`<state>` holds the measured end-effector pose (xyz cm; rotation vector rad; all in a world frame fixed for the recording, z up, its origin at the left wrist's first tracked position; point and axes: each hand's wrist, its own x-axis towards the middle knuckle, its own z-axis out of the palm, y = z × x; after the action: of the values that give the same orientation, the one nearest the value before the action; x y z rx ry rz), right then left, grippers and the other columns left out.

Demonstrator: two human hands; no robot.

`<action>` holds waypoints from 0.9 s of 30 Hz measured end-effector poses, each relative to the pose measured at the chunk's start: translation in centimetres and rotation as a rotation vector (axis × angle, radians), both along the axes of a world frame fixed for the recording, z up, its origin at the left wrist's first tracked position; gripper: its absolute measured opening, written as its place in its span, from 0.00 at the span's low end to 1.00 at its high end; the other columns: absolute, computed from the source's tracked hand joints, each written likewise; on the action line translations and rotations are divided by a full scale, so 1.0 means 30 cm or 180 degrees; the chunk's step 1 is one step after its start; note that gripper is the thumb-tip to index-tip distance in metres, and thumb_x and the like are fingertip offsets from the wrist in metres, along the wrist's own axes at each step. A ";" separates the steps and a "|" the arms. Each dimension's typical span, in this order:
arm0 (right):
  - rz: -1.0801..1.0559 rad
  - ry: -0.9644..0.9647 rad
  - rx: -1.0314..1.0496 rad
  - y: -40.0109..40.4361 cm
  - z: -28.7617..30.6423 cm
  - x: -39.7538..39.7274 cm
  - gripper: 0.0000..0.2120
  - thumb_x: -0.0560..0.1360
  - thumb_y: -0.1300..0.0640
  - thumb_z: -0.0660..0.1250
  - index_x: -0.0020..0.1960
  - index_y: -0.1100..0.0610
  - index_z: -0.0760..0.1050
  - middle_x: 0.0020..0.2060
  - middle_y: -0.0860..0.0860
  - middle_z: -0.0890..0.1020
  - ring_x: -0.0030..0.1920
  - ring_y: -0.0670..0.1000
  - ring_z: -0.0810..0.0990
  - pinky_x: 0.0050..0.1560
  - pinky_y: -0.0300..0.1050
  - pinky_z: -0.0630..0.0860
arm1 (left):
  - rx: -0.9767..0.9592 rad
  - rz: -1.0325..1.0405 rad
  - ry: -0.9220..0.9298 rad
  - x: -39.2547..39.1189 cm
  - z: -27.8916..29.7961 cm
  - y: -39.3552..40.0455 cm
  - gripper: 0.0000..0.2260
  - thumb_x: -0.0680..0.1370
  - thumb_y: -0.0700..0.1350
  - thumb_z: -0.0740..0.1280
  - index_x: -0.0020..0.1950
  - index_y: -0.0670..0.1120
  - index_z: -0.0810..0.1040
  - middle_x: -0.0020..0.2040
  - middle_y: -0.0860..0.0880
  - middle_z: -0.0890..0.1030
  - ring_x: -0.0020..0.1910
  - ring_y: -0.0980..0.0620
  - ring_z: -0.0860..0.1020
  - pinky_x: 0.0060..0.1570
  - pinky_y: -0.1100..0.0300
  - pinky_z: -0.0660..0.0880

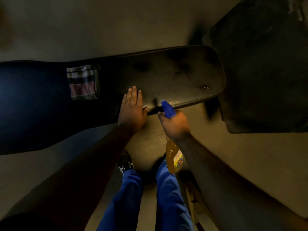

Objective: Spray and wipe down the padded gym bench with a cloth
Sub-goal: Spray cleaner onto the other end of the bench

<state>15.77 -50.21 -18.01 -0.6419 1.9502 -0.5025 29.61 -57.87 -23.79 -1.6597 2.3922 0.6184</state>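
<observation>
Clearly, step: I judge we are in the spraying stage; wet droplets glisten on the right end of the padded bench point(166, 77).
Right hand point(175, 125): clamped around the neck of the spray bottle point(172, 157), blue nozzle aimed at the bench's near edge.
Left hand point(131, 110): fingers spread flat on the pad, holding nothing.
Cloth point(82, 81): lies folded on the bench, left of both hands.
Bottle contents: amber liquid, well filled.
Next: I'd put the bottle down, reach left for the cloth, wipe the wet patch.
</observation>
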 end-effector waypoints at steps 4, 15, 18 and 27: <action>-0.0033 -0.0119 -0.0127 -0.041 0.043 0.050 0.11 0.78 0.47 0.70 0.54 0.53 0.76 0.38 0.49 0.78 0.37 0.48 0.77 0.36 0.41 0.72 | -0.0060 -0.0079 0.0043 0.029 0.032 -0.013 0.32 0.81 0.52 0.59 0.80 0.44 0.48 0.80 0.42 0.48 0.79 0.45 0.47 0.77 0.50 0.46; 0.0215 -0.0020 -0.0305 -0.192 0.052 0.144 0.10 0.79 0.47 0.69 0.50 0.54 0.77 0.42 0.51 0.83 0.43 0.49 0.83 0.42 0.42 0.79 | 0.0147 0.0006 -0.0039 0.071 0.017 -0.036 0.30 0.82 0.52 0.56 0.80 0.43 0.46 0.80 0.43 0.45 0.79 0.47 0.44 0.75 0.53 0.40; 0.0167 0.0205 -0.0265 -0.206 0.056 0.144 0.11 0.79 0.47 0.69 0.42 0.50 0.72 0.38 0.49 0.79 0.40 0.50 0.81 0.40 0.43 0.78 | 0.0242 -0.0037 -0.0154 0.070 0.023 -0.049 0.31 0.82 0.53 0.56 0.80 0.44 0.45 0.80 0.44 0.44 0.79 0.47 0.43 0.74 0.54 0.38; 0.0322 -0.0117 -0.0385 -0.119 0.080 0.188 0.04 0.78 0.52 0.71 0.49 0.51 0.77 0.40 0.50 0.82 0.42 0.50 0.82 0.42 0.45 0.76 | 0.0480 -0.0038 0.0339 0.128 0.120 -0.086 0.30 0.80 0.48 0.62 0.79 0.47 0.54 0.80 0.46 0.54 0.79 0.48 0.51 0.76 0.51 0.51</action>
<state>21.40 -53.80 -15.60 -0.7984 1.8530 -0.5682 33.44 -60.46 -20.19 -1.5868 2.3582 0.8825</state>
